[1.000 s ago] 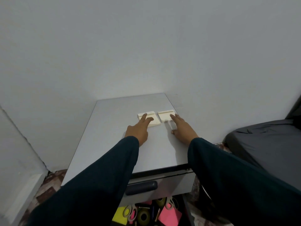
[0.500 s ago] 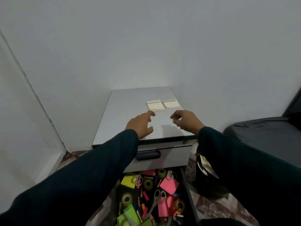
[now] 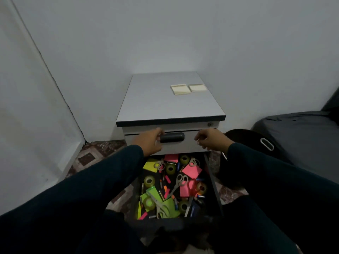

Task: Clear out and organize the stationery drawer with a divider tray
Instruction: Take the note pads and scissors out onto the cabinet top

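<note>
The left hand hangs in front of the cabinet's upper drawer, fingers loosely curled beside the left end of the dark handle. Whether they touch the handle I cannot tell; they hold nothing. The right hand is near the same drawer front's right end, fingers also curled and empty.

Below, the stationery drawer stands pulled out, full of a loose jumble: neon sticky notes, tape rolls, scissors and small pens or batteries. No divider tray is in view here.

The step in hand looks like emptying this drawer. Best to reach down past the upper drawer front and lift flat pads first, since scissors lie across them and could snag.

On the cabinet top lie 2 pale pads side by side. To the right stand a dark bin with a white handle and a dark-covered bed.
</note>
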